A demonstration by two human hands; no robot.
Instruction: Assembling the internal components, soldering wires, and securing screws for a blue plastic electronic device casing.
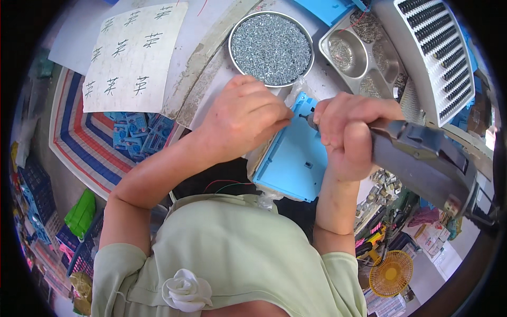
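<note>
A light-blue plastic panel (296,153) with slots and small holes lies in front of me on a plastic-wrapped block. My right hand (348,132) is wrapped round the front of a dark grey power screwdriver (428,156), whose body stretches off to the right. Its tip points at the upper part of the panel; whether it touches a screw there is too small to tell. My left hand (243,119) is closed, thumb and fingertips pinched together at the panel's upper left edge, close to the driver tip. Anything between those fingertips is hidden.
A round metal tray (234,50) full of small screws stands beyond my hands. Right of it are a compartmented metal tray (360,67) of small parts and a white rack (465,98) of black pieces. A handwritten sheet (124,66) and a striped bag (71,127) lie left.
</note>
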